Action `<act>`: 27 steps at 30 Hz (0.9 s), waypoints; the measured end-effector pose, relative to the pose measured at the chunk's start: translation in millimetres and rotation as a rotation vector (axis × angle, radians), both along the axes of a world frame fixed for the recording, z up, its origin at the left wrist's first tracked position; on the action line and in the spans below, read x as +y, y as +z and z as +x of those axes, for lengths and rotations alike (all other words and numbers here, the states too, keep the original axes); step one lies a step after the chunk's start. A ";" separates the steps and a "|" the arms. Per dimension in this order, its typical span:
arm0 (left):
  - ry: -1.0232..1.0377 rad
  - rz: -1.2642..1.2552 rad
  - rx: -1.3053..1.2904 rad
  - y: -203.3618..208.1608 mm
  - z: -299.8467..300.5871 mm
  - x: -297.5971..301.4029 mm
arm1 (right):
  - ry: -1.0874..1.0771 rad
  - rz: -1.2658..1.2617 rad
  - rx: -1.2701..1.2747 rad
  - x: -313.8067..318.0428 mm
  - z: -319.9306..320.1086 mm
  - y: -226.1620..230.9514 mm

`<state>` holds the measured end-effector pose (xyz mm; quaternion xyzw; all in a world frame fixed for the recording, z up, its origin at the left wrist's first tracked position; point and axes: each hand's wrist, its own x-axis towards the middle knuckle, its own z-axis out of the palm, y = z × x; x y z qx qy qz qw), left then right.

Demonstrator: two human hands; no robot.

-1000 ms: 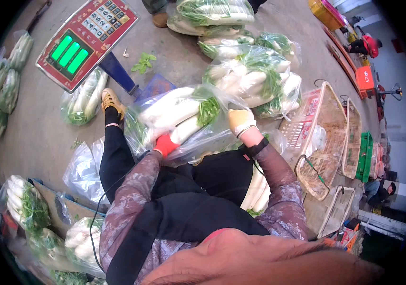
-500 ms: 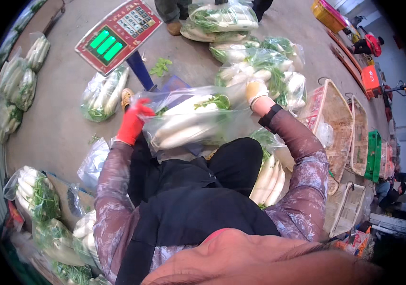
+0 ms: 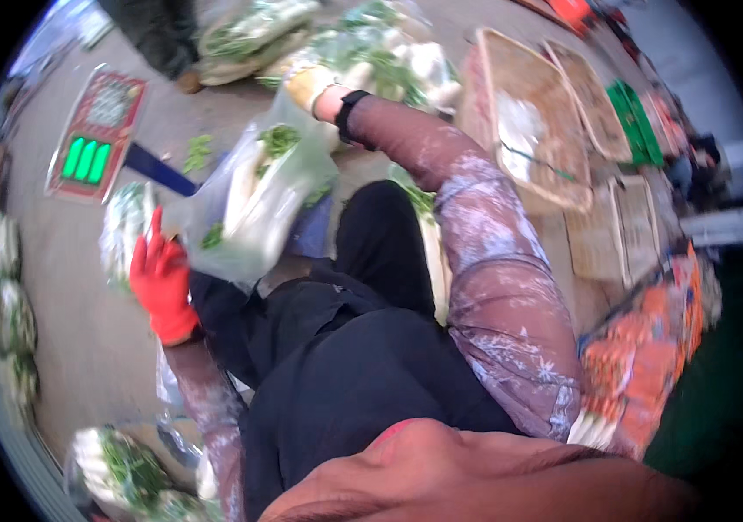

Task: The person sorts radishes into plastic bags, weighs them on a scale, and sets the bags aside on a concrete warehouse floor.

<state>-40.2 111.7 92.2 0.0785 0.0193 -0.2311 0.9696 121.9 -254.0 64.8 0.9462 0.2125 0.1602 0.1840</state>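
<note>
A clear plastic bag of white radishes with green tops hangs tilted in front of my knees. Its upper end is gathered in my right hand, which wears a pale yellowish glove and is closed on the plastic. My left hand, in a red glove, is beside the bag's lower left end. Its fingers are apart and nothing shows in them. Partly behind the bag is the blue base of a scale, whose red-framed display with green lit figures stands to the far left.
Bagged radishes are heaped at the far side, near a person's dark trouser legs. More bags lie at the near left. Plastic crates stand to the right, beside an orange printed sack.
My right hand has lifted its end of the bag, tilting it from level to steep. The left hand has let go and dropped away. The whole view has turned and is blurred.
</note>
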 end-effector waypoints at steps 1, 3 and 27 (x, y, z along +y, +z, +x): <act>-0.018 0.032 0.001 -3.3 -8.5 -7.3 | -0.029 0.057 0.190 -22.2 -9.1 5.7; -0.023 0.101 0.008 -10.9 -25.6 -14.0 | -0.014 0.458 0.398 -65.0 -49.5 0.6; -0.089 0.486 0.159 -50.1 -23.6 -72.3 | -1.199 1.043 0.531 -107.1 -256.0 -204.4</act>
